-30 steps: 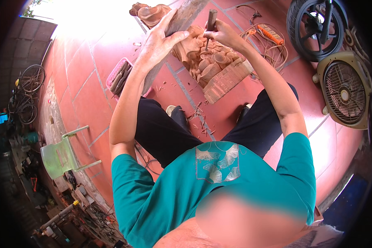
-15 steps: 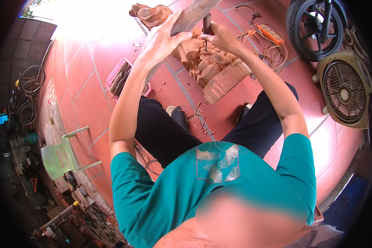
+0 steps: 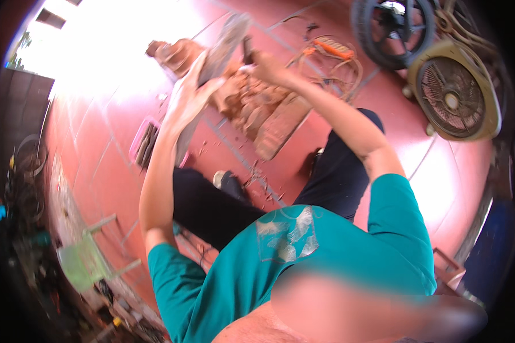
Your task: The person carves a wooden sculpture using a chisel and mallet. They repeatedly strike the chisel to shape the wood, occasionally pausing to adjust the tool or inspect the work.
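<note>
A carved block of reddish-brown wood (image 3: 257,108) lies on the tiled floor in front of my feet. My left hand (image 3: 189,97) is closed round a long, greyish wooden bar (image 3: 228,44), which slants up over the carving's left side; its lower part passes behind my forearm. Above the carving's right side, my right hand (image 3: 269,68) grips a chisel by its dark handle (image 3: 248,50). Motion smears this hand, so whether the chisel's tip touches the wood cannot be made out. Bar and chisel handle are apart.
Wood chips (image 3: 257,178) litter the tiles between my shoes. A pink basket of tools (image 3: 136,143) stands left of my leg. Beyond the carving lie an orange power strip (image 3: 333,48) and cords. A wheel (image 3: 392,31) and box fan (image 3: 452,100) stand right, a green chair (image 3: 83,264) left.
The whole view has shifted, so the carving, fan and wheel sit further left in it. The bar's upper end has swung down into view, and my right hand is now blurred.
</note>
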{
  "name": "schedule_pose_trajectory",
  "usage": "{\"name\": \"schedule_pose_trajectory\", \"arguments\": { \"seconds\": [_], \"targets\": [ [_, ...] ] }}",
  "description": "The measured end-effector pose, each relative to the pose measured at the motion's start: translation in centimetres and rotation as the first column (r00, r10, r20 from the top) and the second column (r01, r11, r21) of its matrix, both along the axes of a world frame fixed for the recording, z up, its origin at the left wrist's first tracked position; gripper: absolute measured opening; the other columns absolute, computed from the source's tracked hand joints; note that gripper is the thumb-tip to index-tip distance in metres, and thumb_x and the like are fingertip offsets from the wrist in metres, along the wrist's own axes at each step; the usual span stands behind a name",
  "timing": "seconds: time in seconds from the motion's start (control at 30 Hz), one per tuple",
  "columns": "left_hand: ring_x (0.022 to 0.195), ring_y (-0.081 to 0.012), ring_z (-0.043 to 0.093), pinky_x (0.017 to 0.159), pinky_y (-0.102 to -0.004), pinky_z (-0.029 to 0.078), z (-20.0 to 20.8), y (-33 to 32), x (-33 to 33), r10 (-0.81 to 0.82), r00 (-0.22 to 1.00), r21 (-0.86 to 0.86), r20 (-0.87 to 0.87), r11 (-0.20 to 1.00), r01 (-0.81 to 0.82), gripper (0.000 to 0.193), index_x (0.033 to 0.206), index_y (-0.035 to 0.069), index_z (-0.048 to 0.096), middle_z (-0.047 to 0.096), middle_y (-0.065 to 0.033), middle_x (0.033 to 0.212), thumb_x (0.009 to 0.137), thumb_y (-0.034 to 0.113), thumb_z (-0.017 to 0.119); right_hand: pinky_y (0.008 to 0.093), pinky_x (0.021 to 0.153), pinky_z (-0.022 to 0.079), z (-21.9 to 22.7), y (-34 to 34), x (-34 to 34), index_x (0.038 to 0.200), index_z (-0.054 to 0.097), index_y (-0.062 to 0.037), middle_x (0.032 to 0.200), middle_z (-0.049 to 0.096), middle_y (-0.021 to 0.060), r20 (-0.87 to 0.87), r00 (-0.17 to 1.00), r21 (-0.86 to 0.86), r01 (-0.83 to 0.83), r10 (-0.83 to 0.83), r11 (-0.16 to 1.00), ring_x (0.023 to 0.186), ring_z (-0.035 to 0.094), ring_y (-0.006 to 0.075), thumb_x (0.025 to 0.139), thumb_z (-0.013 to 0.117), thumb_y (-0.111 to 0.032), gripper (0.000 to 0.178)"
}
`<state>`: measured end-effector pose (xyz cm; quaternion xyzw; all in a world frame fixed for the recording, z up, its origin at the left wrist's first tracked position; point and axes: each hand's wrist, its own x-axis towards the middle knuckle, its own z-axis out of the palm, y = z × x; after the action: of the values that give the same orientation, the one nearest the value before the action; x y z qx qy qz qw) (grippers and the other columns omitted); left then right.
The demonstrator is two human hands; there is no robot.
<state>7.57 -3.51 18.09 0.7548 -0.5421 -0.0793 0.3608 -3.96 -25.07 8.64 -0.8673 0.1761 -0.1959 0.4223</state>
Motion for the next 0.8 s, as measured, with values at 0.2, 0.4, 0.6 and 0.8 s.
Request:
{"name": "schedule_pose_trajectory", "arguments": {
  "seconds": [0.2,0.4,0.6,0.8],
  "targets": [
    [0.062,-0.0077,0.052,0.053,-0.0247,0.046,2.7,-0.1,-3.3,0.112,0.900,0.174,-0.422,0.984,-0.041,0.073,0.155,0.008,0.035,0.060,-0.0015,0.085,0.092,0.022,0.069,0.0487,0.077,0.053,0.9,1.0,-0.8,0.100,0.065,0.0012,0.093,0.068,0.0273,0.015,0.998,-0.061,0.057,-0.056,0.997,0.091,0.067,0.0431,0.080,0.077,-0.033,0.041],
    [0.057,-0.0084,0.052,0.051,-0.0247,0.045,3.1,-0.3,-3.9,0.038,0.863,0.143,-0.504,0.989,0.039,0.072,0.156,0.010,0.034,0.056,-0.0012,0.076,0.093,0.023,0.066,0.0476,0.077,0.051,-0.1,0.9,-0.9,0.098,0.060,-0.0019,0.088,0.067,0.0230,0.026,0.998,-0.042,0.065,-0.063,0.997,0.088,0.067,0.0416,0.079,0.080,-0.035,0.043],
    [0.054,-0.0097,0.053,0.047,-0.0251,0.044,3.5,0.2,-4.1,0.057,0.846,0.162,-0.530,0.986,0.035,0.074,0.156,0.012,0.034,0.055,-0.0020,0.072,0.092,0.025,0.069,0.0494,0.077,0.050,0.2,1.6,-0.8,0.101,0.057,-0.0025,0.088,0.067,0.0235,0.017,0.998,-0.017,0.067,-0.066,0.998,0.088,0.066,0.0438,0.080,0.080,-0.034,0.044],
    [0.052,-0.0097,0.052,0.046,-0.0248,0.044,3.5,0.3,-4.4,0.046,0.800,0.141,-0.598,0.989,0.049,0.076,0.156,0.013,0.032,0.054,-0.0017,0.069,0.092,0.025,0.070,0.0499,0.077,0.050,0.1,1.4,-0.9,0.102,0.057,-0.0027,0.087,0.067,0.0239,0.021,0.998,-0.017,0.052,-0.052,0.999,0.089,0.066,0.0445,0.080,0.080,-0.035,0.045]
  ]
}}
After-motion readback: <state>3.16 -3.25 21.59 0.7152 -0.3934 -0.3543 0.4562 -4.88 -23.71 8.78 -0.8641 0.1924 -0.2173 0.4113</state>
